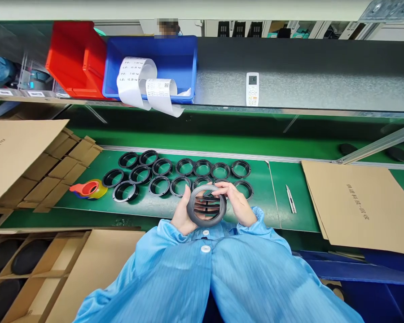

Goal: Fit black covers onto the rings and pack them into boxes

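In front of my chest I hold a thick dark ring (207, 222) with curved crossbars inside, its round face tilted toward me. My left hand (182, 215) is closed on its left edge, thumb at the upper side. Gripping the upper right edge is my right hand (238, 204), its fingertips lying over the rim. Beyond the hands, several open black rings (160, 194) stand in rows on the green work surface (148, 210). The held ring and my fingers partly hide the nearest of them.
Left are orange and yellow tape-like rings (87, 189), cardboard dividers (50, 166) and a partitioned box (54, 255) holding dark round parts. A utility knife (291, 199) and cardboard sheets (353, 202) lie right. A shelf above bears red (72, 58) and blue bins (175, 63) and a remote (252, 89).
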`<state>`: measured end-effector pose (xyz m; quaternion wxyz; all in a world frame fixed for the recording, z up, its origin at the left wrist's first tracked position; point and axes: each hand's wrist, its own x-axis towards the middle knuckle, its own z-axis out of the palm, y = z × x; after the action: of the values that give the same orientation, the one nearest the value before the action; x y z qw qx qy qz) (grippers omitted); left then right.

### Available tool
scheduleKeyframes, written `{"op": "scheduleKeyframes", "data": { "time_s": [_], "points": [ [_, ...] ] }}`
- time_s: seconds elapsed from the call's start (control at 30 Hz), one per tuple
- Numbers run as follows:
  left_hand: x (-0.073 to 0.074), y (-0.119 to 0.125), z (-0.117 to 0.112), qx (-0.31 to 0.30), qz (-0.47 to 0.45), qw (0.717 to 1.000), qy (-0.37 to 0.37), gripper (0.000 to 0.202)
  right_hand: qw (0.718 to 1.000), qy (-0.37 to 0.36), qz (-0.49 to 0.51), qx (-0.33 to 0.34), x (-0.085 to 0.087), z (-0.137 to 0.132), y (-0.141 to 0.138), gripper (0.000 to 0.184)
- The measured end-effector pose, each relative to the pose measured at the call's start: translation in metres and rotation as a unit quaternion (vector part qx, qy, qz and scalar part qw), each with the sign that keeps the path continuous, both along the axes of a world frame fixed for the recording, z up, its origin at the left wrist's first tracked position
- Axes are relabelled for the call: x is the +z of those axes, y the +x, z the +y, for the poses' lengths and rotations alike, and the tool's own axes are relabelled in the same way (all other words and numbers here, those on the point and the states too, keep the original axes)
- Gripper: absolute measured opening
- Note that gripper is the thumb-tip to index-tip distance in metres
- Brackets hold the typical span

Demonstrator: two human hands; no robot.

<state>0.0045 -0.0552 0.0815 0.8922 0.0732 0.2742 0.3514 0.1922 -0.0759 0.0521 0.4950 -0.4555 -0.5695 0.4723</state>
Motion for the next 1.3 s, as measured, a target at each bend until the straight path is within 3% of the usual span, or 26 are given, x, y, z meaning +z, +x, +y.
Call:
{"op": "scheduleKeyframes", "data": {
  "time_s": [0.37, 0.6, 0.93, 1.3],
  "points": [
    [-0.012, 0.001, 0.003, -0.025, -0.057, 0.998, -0.003, 0.078, 1.000, 0.003, 0.012, 0.016, -0.002, 0.008, 0.005, 0.056],
    [-0.010, 0.001, 0.007, -0.021, -0.036, 0.999, -0.022, 0.077, 1.000, -0.005, 0.017, 0.013, -0.002, 0.011, 0.003, 0.057],
    [-0.029, -0.006, 0.012, -0.056, -0.042, 0.997, 0.010, 0.080, 0.999, -0.005, 0.037, 0.007, -0.004, 0.011, 0.001, 0.057],
    [-0.021, -0.007, 0.018, -0.106, -0.072, 0.992, -0.005, 0.077, 0.999, 0.015, 0.036, 0.024, 0.011, 0.004, -0.006, 0.056]
  ]
}}
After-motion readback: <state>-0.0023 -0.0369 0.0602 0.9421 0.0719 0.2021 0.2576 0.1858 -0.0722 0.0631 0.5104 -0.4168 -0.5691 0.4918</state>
